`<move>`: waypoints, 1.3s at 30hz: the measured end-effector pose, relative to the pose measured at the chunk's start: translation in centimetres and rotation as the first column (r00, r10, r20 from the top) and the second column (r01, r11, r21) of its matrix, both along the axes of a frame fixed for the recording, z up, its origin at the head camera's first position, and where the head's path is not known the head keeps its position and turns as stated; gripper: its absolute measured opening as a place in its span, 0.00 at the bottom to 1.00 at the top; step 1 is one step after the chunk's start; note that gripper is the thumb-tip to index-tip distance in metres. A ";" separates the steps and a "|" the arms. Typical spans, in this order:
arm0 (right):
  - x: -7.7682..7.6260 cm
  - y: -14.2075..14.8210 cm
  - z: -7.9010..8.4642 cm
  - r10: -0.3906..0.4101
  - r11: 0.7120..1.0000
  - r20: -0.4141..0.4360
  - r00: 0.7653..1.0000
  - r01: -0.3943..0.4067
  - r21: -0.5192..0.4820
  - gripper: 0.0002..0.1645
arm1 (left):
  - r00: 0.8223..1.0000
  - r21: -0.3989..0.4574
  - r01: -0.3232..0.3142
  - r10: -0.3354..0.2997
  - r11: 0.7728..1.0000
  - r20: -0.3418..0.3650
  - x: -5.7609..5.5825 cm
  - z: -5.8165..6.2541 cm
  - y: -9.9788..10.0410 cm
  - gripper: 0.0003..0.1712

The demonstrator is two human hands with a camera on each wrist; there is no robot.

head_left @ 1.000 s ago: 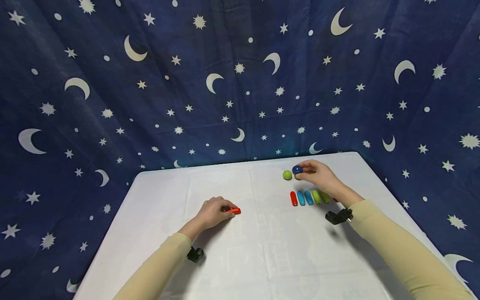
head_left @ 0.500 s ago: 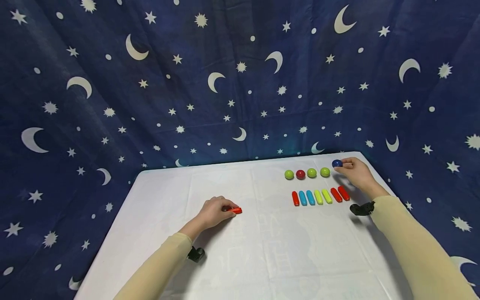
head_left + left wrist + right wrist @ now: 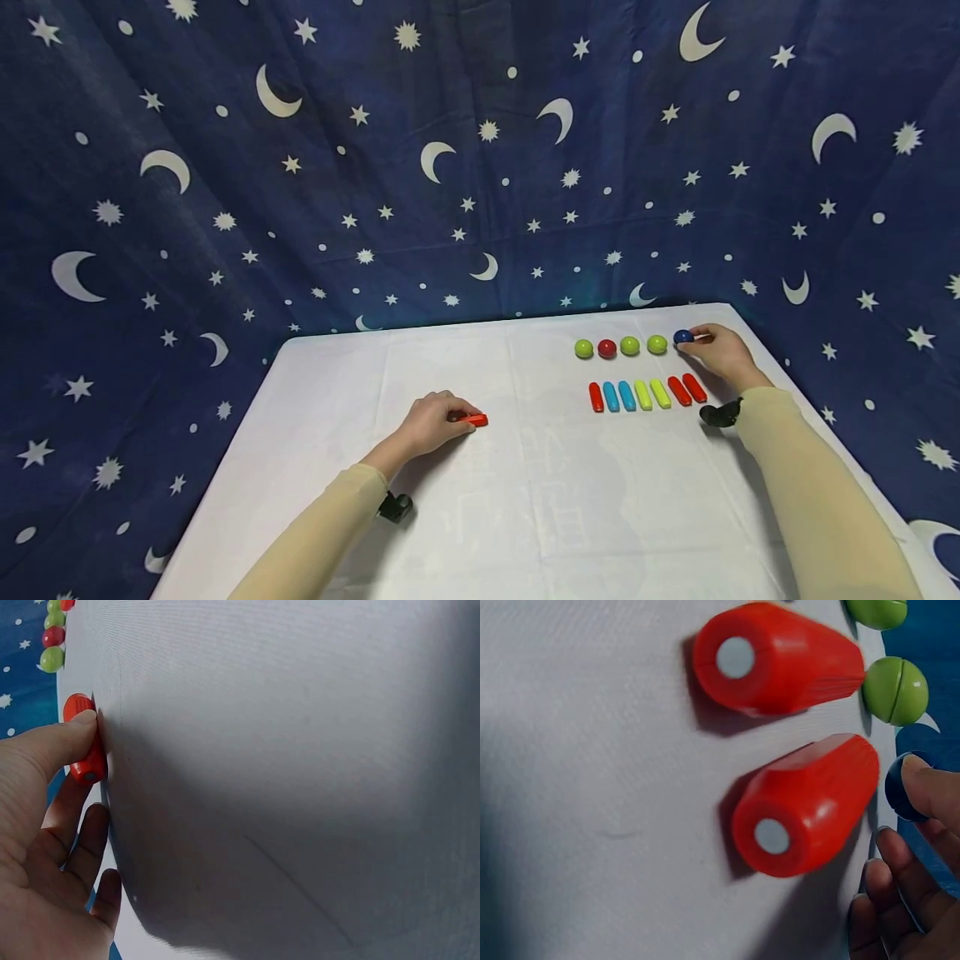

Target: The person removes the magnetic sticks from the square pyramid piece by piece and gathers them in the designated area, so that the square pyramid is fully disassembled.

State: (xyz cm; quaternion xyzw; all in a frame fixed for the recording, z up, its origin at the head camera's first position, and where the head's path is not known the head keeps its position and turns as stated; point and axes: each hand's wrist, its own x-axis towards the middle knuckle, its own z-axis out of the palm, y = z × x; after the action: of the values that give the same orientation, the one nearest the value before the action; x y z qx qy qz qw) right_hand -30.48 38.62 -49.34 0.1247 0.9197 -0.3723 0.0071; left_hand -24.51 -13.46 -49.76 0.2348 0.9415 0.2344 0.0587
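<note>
At the right end of a row of balls, my right hand [image 3: 722,353] pinches a dark blue ball [image 3: 682,337] between thumb and fingers. Left of it in the row are a green ball [image 3: 657,344], another green ball [image 3: 630,346], a red ball [image 3: 607,348] and a further green ball [image 3: 583,349]. My left hand [image 3: 435,423] rests low at the table's middle. It grips a short red rod [image 3: 88,761] with the thumb on top; the far side of the rod is hidden by the fingers.
Nearer than the balls lies a row of short rods: a red rod [image 3: 596,397], blue rods [image 3: 619,397], yellow-green rods [image 3: 652,394] and red rods [image 3: 687,389]. The white-covered table [image 3: 337,400] meets a dark blue curtain [image 3: 390,208] with moons and stars.
My right hand has carried the blue ball rightward past the other balls, then lowered it to the row's right end. The left hand stays on its red rod. The view shifts slightly.
</note>
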 end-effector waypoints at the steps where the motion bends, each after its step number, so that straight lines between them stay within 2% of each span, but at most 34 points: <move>1: 0.0 0.0 -0.1 0.000 1.000 0.003 1.000 0.000 0.005 0.36 | 1.000 0.000 -0.001 0.001 1.000 -0.002 0.0 0.0 0.0 0.13; 8: -0.2 0.0 -0.5 0.008 1.000 0.003 1.000 -0.008 0.013 0.34 | 1.000 -0.004 0.004 -0.004 1.000 -0.018 0.0 0.1 0.0 0.14; 15: -0.2 0.0 -0.5 0.004 1.000 0.013 1.000 -0.004 0.003 0.35 | 1.000 0.001 0.003 -0.003 1.000 -0.002 0.0 0.1 0.1 0.14; 26: -0.2 -0.1 0.0 -0.003 1.000 0.051 0.999 0.004 -0.015 0.40 | 1.000 -0.011 -0.007 0.007 1.000 -0.002 -0.1 0.0 0.2 0.14; 39: -0.8 -0.6 0.1 0.060 0.998 0.081 0.995 -0.060 0.001 0.37 | 1.000 0.008 0.001 -0.001 1.000 -0.002 -0.2 -0.1 0.1 0.13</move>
State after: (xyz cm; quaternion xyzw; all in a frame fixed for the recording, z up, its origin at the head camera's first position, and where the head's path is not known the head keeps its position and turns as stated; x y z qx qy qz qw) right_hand -31.26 38.07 -49.20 0.1121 0.9225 -0.3652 0.0552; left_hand -24.68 -13.37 -49.85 0.2360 0.9404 0.2381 0.0570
